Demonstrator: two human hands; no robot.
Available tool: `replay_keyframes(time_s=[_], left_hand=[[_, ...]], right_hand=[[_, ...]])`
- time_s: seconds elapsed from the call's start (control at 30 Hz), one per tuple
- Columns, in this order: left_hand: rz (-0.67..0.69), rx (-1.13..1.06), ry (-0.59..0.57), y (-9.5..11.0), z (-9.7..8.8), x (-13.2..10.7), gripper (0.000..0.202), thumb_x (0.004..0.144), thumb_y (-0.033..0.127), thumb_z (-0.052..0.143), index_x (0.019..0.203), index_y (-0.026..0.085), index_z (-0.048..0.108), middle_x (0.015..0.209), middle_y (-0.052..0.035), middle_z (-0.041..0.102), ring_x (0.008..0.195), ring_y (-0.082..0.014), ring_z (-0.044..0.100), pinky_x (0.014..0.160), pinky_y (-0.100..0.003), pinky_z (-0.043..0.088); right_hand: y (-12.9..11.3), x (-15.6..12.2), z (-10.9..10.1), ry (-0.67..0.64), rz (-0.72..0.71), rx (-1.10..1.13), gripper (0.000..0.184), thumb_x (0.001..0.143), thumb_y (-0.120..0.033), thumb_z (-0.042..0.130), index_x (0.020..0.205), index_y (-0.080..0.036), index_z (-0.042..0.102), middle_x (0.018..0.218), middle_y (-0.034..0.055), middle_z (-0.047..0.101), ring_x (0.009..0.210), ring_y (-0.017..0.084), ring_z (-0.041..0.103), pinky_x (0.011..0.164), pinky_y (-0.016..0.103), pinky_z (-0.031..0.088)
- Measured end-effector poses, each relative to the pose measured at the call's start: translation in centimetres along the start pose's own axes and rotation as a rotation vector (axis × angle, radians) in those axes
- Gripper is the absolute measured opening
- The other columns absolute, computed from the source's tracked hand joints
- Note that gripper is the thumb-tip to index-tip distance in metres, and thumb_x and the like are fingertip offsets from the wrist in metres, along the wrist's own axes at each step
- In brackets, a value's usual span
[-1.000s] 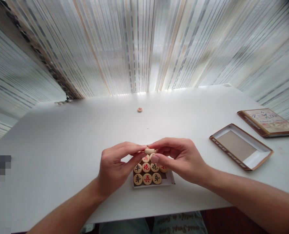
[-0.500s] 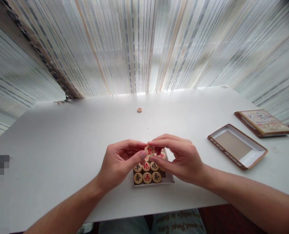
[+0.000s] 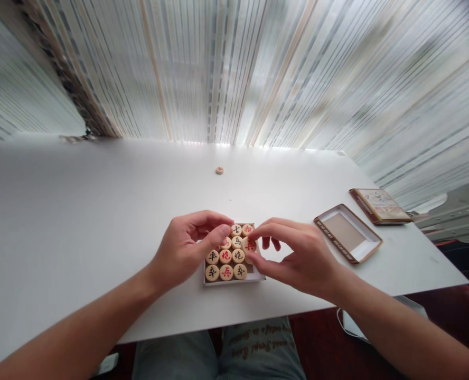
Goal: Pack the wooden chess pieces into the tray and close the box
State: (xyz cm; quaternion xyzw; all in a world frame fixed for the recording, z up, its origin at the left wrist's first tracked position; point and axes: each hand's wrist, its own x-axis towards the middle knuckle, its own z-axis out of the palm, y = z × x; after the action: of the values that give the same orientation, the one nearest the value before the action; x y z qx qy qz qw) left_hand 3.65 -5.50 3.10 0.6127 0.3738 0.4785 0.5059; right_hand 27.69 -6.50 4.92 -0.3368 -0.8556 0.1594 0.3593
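Note:
Between the thumb and index finger of my right hand is a round xiangqi piece with a red character. It is tilted above the right side of a shallow box. Inside the box, pieces with red and black characters lie face up in rows; one black-marked piece sits at the near left corner. A gap shows at the near right corner. My left hand hovers at the box's left edge, thumb and index finger slightly apart, holding nothing visible. It covers the far left pieces.
A lone red-marked piece lies farther back on the white table. To the right are an open box lid and a closed flat box. A striped curtain hangs along the table's back edge.
The red-marked piece has gone from between both hands to my right hand alone, lower at the box's right side. My left hand has let go. The camera view has shifted.

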Motion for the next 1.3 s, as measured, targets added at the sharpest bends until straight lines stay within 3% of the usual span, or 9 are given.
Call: replay_keyframes(time_s=[0.23,0.7,1.0,1.3], left_hand=[[0.004,0.084,0.062,0.0,-0.3,0.6,0.012,0.092,0.027,0.076,0.093,0.017,0.083,0.075,-0.0033,0.08,0.063,-0.0142,0.071,0.06,-0.022,0.06],[0.016,0.135,0.086,-0.3,-0.3,0.8,0.012,0.09,0.027,0.076,0.087,0.018,0.084,0.072,-0.0018,0.078,0.062,-0.0151,0.07,0.06,-0.023,0.06],[0.004,0.14,0.086,-0.4,-0.3,0.8,0.011,0.089,0.028,0.077,0.087,0.019,0.084,0.072,-0.0024,0.078,0.062,-0.0158,0.071,0.061,-0.024,0.061],[0.011,0.15,0.093,-0.5,-0.3,0.8,0.011,0.089,0.027,0.077,0.087,0.019,0.085,0.065,-0.0001,0.075,0.059,-0.0145,0.069,0.059,-0.021,0.06]], right_hand=[[-0.8,-3.2,-0.6,-0.117,0.14,0.005,0.007,0.093,-0.022,0.079,0.098,-0.019,0.076,0.079,0.0027,0.071,0.065,0.014,0.06,0.054,0.023,0.048],[0.3,-5.2,0.8,-0.117,0.145,-0.072,0.01,0.098,-0.024,0.076,0.106,-0.018,0.076,0.082,0.0035,0.069,0.068,0.015,0.063,0.059,0.024,0.049],[0.5,-5.7,0.3,-0.142,0.111,-0.066,0.012,0.102,-0.026,0.071,0.11,-0.019,0.077,0.085,0.0057,0.072,0.07,0.016,0.066,0.059,0.025,0.052],[0.5,-6.3,0.3,-0.255,-0.03,-0.196,0.022,0.106,-0.027,0.064,0.12,-0.015,0.077,0.086,0.0069,0.068,0.068,0.018,0.062,0.062,0.03,0.05]])
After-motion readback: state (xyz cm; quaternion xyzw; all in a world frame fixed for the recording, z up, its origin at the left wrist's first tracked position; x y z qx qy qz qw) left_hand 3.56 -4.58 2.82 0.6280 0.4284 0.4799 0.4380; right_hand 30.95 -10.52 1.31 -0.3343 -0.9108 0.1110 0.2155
